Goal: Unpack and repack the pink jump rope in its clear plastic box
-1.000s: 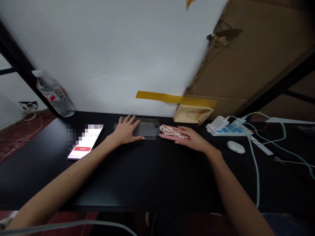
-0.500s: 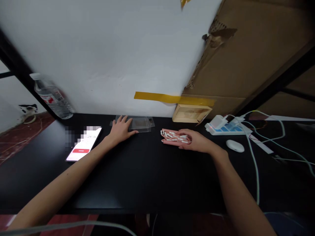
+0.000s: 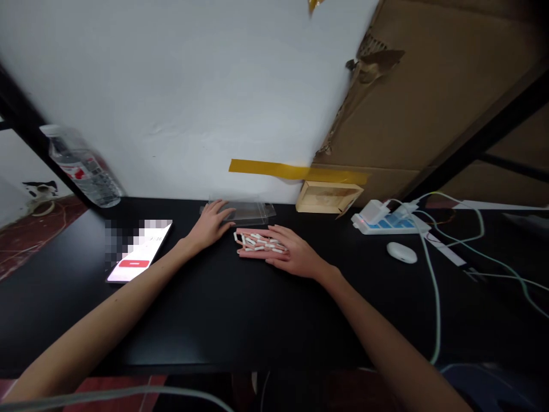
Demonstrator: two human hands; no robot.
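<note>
My right hand [image 3: 295, 252] is closed around the right end of a folded beaded jump rope [image 3: 259, 242], with white and pink segments between two pink handles. The bundle lies low over the black desk, in front of the clear package. My left hand [image 3: 212, 222] rests with fingers apart over the left end of a flat clear plastic package [image 3: 249, 213]. Its fingertips cover part of the plastic, and its thumb points toward the jump rope.
A lit phone [image 3: 143, 252] lies left, with a water bottle [image 3: 83, 169] behind it. At the back stands a shallow cardboard box [image 3: 328, 197]. To the right are a power strip [image 3: 388, 223] with cables and a white earbud case [image 3: 402, 252].
My right hand has moved left with the jump rope, bringing it close to my left hand. My left hand's fingers have bent slightly over the clear package. The view has shifted a little.
</note>
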